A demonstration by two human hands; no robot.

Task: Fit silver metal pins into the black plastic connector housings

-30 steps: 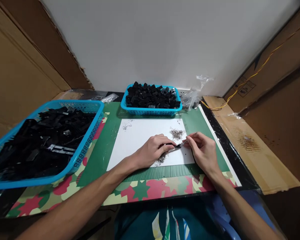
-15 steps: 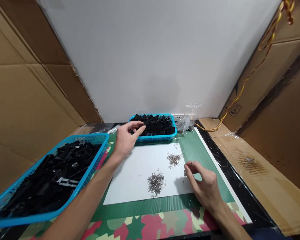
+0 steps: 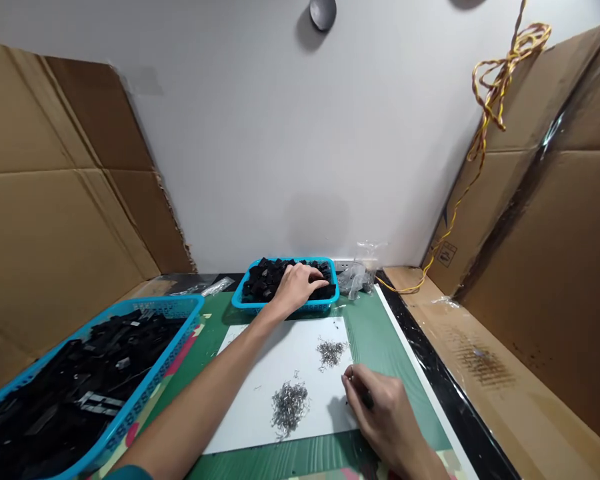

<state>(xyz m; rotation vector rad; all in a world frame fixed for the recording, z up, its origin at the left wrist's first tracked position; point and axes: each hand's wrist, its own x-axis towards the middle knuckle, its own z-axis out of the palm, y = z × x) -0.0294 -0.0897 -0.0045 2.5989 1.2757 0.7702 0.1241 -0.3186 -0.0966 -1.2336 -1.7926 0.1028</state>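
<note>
My left hand (image 3: 296,285) reaches into the small blue basket (image 3: 240,301) of black plastic parts at the back, its fingers curled down over the parts. My right hand (image 3: 383,415) rests at the right edge of the white sheet (image 3: 265,370), fingers pinched together; what they hold is too small to name. Two piles of small metal pieces lie on the sheet: a larger metal pile (image 3: 289,402) near me and a smaller metal pile (image 3: 331,352) behind it.
A large blue basket (image 3: 145,393) of black flat parts stands at the left. A green mat (image 3: 385,333) covers the table. Clear plastic bags (image 3: 359,276) lie beside the small basket. Cardboard walls stand on both sides, with a yellow cord (image 3: 485,127) on the right.
My left hand left the white sheet and moved back into the small basket. My right hand drew nearer along the sheet's right edge. The camera tilted up.
</note>
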